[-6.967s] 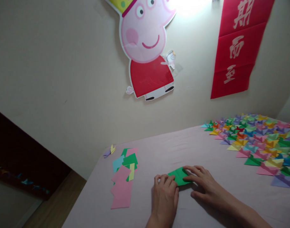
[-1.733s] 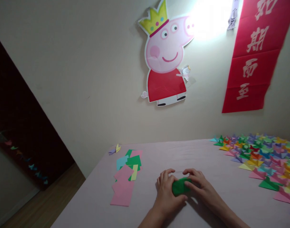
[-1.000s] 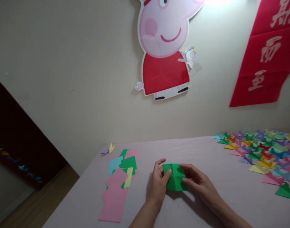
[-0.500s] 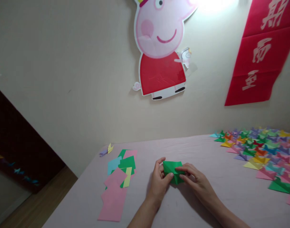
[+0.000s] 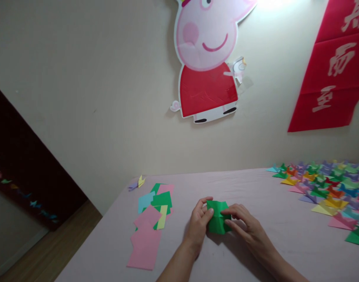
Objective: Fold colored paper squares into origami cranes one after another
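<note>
A creased green sheet of paper (image 5: 218,219) is held up just over the pale pink cloth between my two hands. My left hand (image 5: 199,220) grips its left edge, thumb on the front and fingers behind. On the opposite edge, my right hand (image 5: 244,222) pinches the paper between thumb and fingers, with the fingertips on its front face. Crease lines cross the middle of the paper, and its right side is bent. What the left fingers do behind the paper is partly hidden.
Loose coloured paper sheets (image 5: 147,244) lie overlapping to the left. Behind them sit two small folded paper pieces (image 5: 140,181), yellow and purple. Rows of folded paper cranes (image 5: 329,188) fill the right side. The cloth-covered surface (image 5: 109,250) meets the wall (image 5: 123,117) at the back.
The green paper now shows a flatter, more opened front, its lower part spread out. My left thumb has moved up along its edge. The view has shifted slightly left.
</note>
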The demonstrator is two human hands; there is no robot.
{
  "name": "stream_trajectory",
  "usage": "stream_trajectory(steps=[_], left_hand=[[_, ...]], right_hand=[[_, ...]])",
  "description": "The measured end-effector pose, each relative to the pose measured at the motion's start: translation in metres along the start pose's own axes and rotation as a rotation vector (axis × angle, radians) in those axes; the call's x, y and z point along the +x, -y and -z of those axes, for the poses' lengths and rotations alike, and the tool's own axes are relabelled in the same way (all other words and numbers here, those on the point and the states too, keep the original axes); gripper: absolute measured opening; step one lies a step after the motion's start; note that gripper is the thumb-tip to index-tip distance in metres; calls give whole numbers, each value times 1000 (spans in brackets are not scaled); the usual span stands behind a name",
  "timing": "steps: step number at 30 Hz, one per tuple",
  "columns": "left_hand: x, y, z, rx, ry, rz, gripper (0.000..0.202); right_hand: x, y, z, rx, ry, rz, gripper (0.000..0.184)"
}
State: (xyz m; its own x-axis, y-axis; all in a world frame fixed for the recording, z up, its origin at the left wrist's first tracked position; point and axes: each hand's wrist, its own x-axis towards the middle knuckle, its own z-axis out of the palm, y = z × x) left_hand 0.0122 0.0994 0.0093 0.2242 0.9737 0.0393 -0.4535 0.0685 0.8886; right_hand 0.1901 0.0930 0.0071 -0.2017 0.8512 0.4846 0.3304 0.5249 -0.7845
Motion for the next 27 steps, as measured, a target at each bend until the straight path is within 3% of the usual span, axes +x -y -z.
stream_trajectory(steps=[5,11,17,23,27], left_hand=[[0,-3,0,-12,3,12,60],[0,1,-1,136,83,28,65],[-1,6,-3,472,18,-170,29],[-10,-5,-12,792,-3,-303,8],[-12,-8,-16,833,-47,-352,4]], right_hand=[[2,4,2,-10,7,8,19],[0,4,2,-104,-33,60,17],[0,4,1,0,27,74,13],[2,5,2,60,-46,-89,18],[1,5,1,67,-40,-177,18]])
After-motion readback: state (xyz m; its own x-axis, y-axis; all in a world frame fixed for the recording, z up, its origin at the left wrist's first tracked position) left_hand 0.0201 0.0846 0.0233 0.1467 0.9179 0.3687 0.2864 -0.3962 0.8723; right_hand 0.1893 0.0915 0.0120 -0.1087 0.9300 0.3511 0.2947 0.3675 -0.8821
